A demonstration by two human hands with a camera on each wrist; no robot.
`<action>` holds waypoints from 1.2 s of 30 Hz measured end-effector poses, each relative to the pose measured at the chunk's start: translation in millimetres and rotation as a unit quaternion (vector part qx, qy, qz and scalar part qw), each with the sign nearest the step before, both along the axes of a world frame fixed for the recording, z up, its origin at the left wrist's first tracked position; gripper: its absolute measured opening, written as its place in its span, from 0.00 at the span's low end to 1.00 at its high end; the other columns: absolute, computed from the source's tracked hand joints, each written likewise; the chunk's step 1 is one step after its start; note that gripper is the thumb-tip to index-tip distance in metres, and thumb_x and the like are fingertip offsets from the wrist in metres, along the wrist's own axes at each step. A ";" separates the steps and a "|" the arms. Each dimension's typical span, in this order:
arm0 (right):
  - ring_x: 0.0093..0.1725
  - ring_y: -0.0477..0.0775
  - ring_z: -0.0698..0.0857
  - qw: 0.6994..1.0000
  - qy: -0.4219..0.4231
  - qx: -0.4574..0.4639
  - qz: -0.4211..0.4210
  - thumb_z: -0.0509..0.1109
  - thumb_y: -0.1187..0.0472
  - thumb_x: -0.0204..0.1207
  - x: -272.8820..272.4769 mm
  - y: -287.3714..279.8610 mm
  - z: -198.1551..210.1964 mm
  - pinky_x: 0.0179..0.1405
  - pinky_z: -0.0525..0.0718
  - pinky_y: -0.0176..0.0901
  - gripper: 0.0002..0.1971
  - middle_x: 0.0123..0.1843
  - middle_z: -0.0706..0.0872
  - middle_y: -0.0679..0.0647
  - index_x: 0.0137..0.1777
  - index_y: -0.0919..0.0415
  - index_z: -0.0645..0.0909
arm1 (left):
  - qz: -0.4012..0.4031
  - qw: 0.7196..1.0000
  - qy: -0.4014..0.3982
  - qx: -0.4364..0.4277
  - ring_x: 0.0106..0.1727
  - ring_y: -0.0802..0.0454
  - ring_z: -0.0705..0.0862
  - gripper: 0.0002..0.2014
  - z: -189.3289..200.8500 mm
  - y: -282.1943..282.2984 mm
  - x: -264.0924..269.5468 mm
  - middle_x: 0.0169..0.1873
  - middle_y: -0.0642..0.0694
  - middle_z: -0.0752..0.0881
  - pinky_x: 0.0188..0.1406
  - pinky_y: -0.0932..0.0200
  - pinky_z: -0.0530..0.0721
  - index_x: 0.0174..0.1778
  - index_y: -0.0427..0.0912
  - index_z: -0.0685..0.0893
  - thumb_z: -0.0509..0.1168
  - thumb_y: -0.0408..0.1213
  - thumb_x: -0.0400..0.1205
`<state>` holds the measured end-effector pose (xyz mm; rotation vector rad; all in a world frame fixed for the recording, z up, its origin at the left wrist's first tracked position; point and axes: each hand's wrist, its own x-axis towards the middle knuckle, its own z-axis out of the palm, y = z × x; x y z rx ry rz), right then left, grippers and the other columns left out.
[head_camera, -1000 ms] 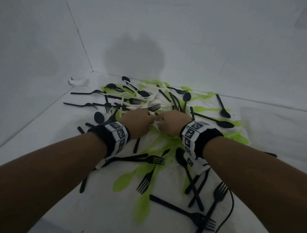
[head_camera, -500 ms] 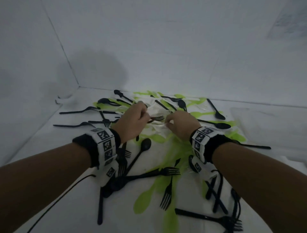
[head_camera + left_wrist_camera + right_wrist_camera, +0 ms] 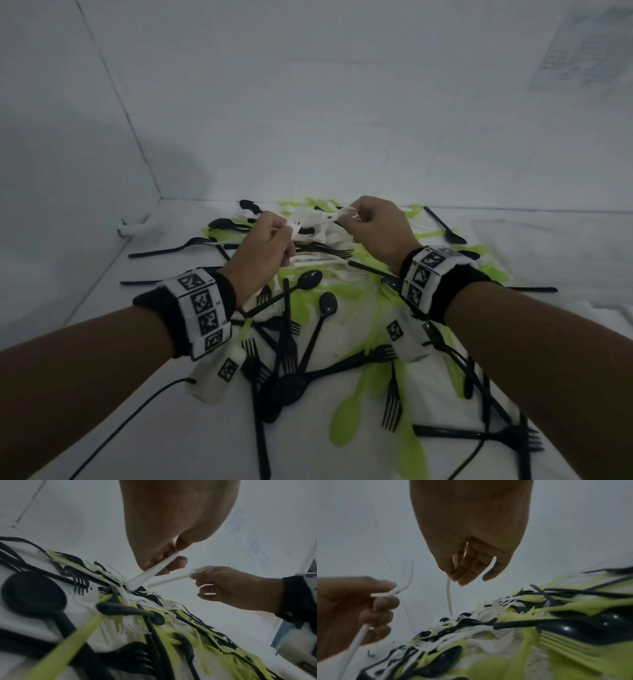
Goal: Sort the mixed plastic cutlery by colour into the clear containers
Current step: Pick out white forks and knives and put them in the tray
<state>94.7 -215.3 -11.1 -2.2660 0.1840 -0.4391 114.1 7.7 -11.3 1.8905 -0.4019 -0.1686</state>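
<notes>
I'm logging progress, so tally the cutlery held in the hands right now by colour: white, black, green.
White: 2 plainly seen, a white fork in the left hand and a white piece in the right hand, which may hold more.
Black: 0
Green: 0
Total: at least 2

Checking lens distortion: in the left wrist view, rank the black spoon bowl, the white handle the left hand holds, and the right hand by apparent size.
1. Right hand
2. Black spoon bowl, though enlarged by nearness
3. White handle
</notes>
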 end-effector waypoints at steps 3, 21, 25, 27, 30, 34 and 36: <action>0.33 0.46 0.79 0.991 -0.097 0.087 -0.025 0.73 0.55 0.75 3.4 9.5 10.8 0.37 0.80 0.44 0.09 0.34 0.84 0.48 0.40 0.59 0.81 | -0.007 1.000 -0.010 -0.001 0.35 0.49 0.72 0.07 -1.7 9.9 5.3 0.35 0.43 0.78 0.37 0.50 0.73 0.60 0.40 0.74 0.58 0.39 0.91; 0.39 0.52 0.92 0.976 0.209 0.049 -0.046 0.70 0.59 0.84 -11.7 -1.3 -44.1 0.46 0.90 0.50 0.07 0.46 0.93 0.55 0.51 0.63 0.84 | -0.177 0.865 -0.219 0.416 0.47 0.46 0.84 0.09 -30.3 -37.1 50.6 0.43 0.50 0.81 0.40 0.55 0.75 0.45 0.45 0.85 0.68 0.47 0.84; 0.34 0.49 0.87 0.977 0.196 0.027 -0.072 0.68 0.54 0.86 -15.6 -11.3 -40.1 0.38 0.88 0.47 0.13 0.41 0.93 0.53 0.48 0.64 0.86 | -0.193 0.854 -0.215 0.433 0.42 0.49 0.81 0.08 -35.2 -41.5 55.4 0.37 0.54 0.79 0.38 0.55 0.73 0.40 0.48 0.80 0.67 0.43 0.85; 0.39 0.51 0.83 0.975 0.202 -0.048 -0.079 0.67 0.51 0.86 -17.7 -13.0 -39.2 0.33 0.77 0.43 0.14 0.42 0.88 0.53 0.50 0.64 0.82 | -0.204 0.869 -0.189 0.409 0.39 0.50 0.79 0.12 -34.6 -37.5 59.0 0.34 0.54 0.78 0.34 0.56 0.71 0.36 0.49 0.76 0.67 0.40 0.85; 0.42 0.55 0.79 0.971 0.206 -0.091 -0.074 0.66 0.51 0.85 -17.3 -11.0 -39.7 0.36 0.74 0.46 0.11 0.40 0.79 0.52 0.47 0.59 0.75 | -0.223 0.882 -0.168 0.381 0.37 0.49 0.79 0.10 -25.3 -27.4 60.7 0.35 0.51 0.79 0.30 0.58 0.68 0.38 0.47 0.75 0.65 0.39 0.86; 0.35 0.53 0.77 0.974 0.200 -0.093 -0.058 0.67 0.55 0.82 -7.7 -4.1 -41.7 0.30 0.70 0.44 0.15 0.35 0.76 0.52 0.36 0.57 0.70 | -0.238 0.883 -0.118 0.387 0.37 0.50 0.76 0.13 -10.8 -8.7 61.2 0.37 0.49 0.79 0.35 0.56 0.71 0.39 0.45 0.76 0.68 0.47 0.86; 0.34 0.54 0.78 0.974 0.195 -0.110 -0.038 0.66 0.56 0.82 -2.6 2.4 -40.4 0.29 0.70 0.42 0.15 0.34 0.77 0.52 0.35 0.57 0.70 | -0.253 0.872 -0.092 0.408 0.40 0.48 0.79 0.16 -8.4 0.5 62.5 0.40 0.46 0.81 0.40 0.54 0.75 0.42 0.43 0.80 0.69 0.52 0.85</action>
